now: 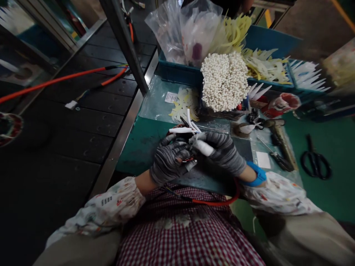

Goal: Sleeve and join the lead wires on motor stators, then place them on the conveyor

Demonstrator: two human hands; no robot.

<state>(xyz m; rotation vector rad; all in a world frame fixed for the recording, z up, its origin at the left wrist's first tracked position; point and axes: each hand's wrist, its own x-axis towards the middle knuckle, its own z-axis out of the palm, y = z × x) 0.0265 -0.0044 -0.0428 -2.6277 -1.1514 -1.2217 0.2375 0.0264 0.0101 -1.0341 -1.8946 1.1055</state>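
Manual work on a wire cluster (181,130) with white tubes, located on the near side of the bundle of white sticks (224,81). Left hand (168,160): fingers curled around the cluster. Right hand (229,153): fingertips pinching its right side. Further handling would likely require steady support.

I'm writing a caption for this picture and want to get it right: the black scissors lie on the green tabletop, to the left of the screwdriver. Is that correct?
Not quite. The head view shows the black scissors to the right of the screwdriver, not to its left. They do lie on the green tabletop.
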